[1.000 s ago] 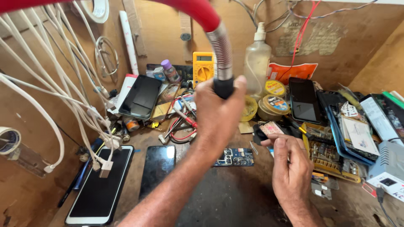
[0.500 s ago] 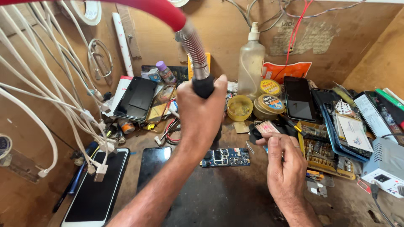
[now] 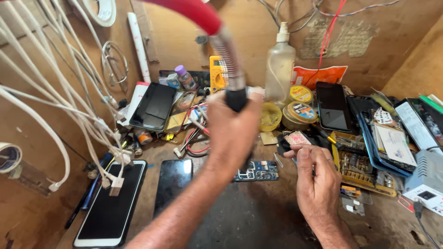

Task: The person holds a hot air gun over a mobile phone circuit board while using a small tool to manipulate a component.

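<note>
The left hand [image 3: 233,127] is clenched around the black handle of a hot-air tool [image 3: 236,99], whose ribbed metal hose runs up into a red sleeve toward 11 o'clock. The nozzle end is hidden behind the hand. The right hand [image 3: 314,177], at 3 o'clock of the left, pinches a thin tool between its fingertips; what kind cannot be told. A small blue circuit board [image 3: 258,170] lies flat on the dark mat [image 3: 249,216], just below the left hand and between both hands. Judged from this, heating work on the board is under way, not finished: the board sits bare, populated with small components, with no housing on it.
</note>
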